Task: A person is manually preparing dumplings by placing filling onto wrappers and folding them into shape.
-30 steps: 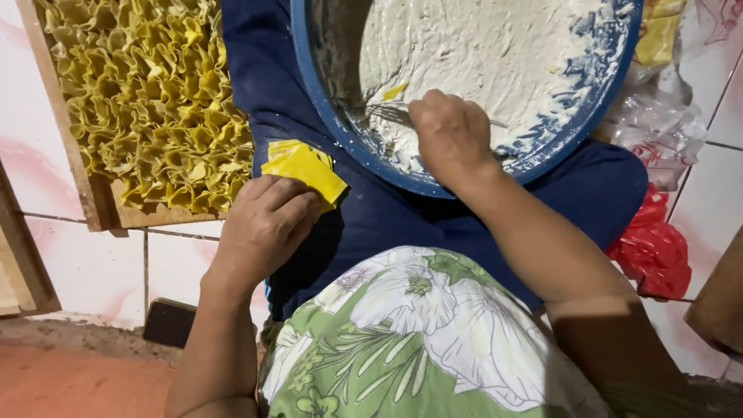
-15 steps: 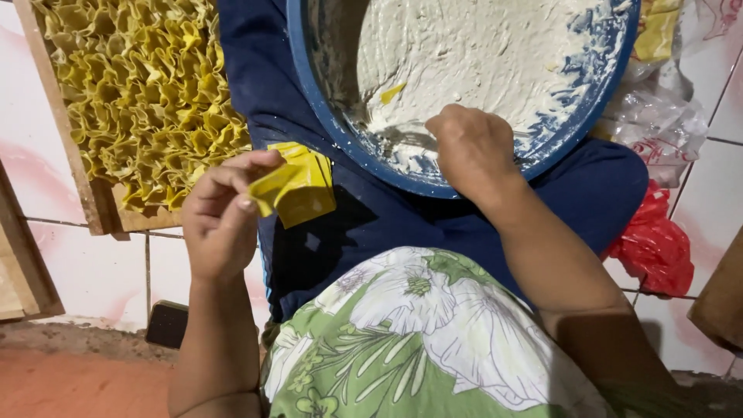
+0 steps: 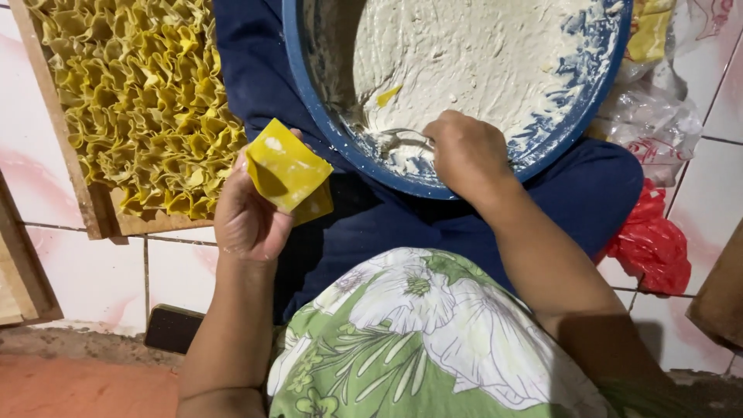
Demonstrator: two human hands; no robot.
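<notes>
**Q:** While the left hand [image 3: 249, 210] is raised over the lap, how does it stand?

**A:** Half-open, palm cupped — thumb and fingers pinch a stack of square yellow dumpling wrappers [image 3: 288, 172], the top sheet bearing a small white dab.

**Q:** And the right hand [image 3: 467, 154]?

**A:** Curled closed around a metal spoon [image 3: 396, 140], whose tip lies in the pale filling paste [image 3: 472, 54] inside the blue basin [image 3: 325, 131]. The basin rests on the dark blue trousers [image 3: 588, 193].

**Q:** Surroundings?

**A:** At left, a wooden tray [image 3: 73, 170] packed with folded yellow dumplings [image 3: 131, 93]; at right, a red plastic bag [image 3: 650, 248] on the white tiled floor [image 3: 93, 275].
</notes>
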